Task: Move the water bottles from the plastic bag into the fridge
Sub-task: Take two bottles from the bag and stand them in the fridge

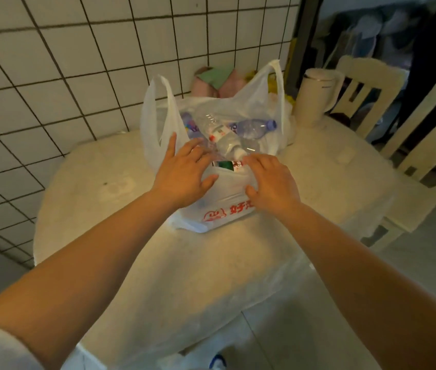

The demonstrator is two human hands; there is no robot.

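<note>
On the bench (318, 182), head view: plastic bag (219, 198) stands open, water bottles (227, 140) lying inside. My left hand (182, 177), fingers spread, and right hand (272, 182), fingers loosely curled, rest on its near rim, gripping nothing. Kettle (315, 94) stands behind the bag, to its right.

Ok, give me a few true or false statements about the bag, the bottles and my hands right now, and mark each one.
1. The plastic bag sits on the table. True.
2. The left hand lifts a bottle clear of the bag. False: it rests open at the bag's mouth, lifting nothing.
3. Water bottles lie inside the open bag. True.
4. The right hand holds the white kettle. False: it is at the bag's front edge; the kettle stands apart behind.
5. The bag has red print. True.
</note>
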